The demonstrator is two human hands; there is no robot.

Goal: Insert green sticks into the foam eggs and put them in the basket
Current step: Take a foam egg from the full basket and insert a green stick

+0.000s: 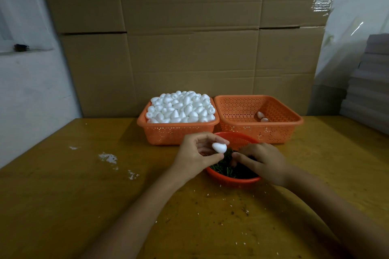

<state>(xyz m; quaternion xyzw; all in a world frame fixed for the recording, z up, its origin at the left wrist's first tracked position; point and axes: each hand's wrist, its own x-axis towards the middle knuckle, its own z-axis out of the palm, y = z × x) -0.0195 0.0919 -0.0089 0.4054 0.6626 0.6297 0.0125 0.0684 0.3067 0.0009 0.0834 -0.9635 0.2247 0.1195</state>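
My left hand (194,154) pinches a white foam egg (219,147) between thumb and fingers, just above the round red bowl (233,180) of green sticks (226,167). My right hand (262,163) reaches into that bowl with its fingers curled down among the sticks; whether it holds one is hidden. Behind, the left orange basket (168,132) is heaped with white foam eggs (181,107). The right orange basket (277,130) holds two eggs (262,116) near its middle.
The wooden table (84,185) carries white foam crumbs at the left and dark specks in front. Cardboard boxes (189,38) form a wall behind the baskets. A grey stack (370,90) stands at the far right.
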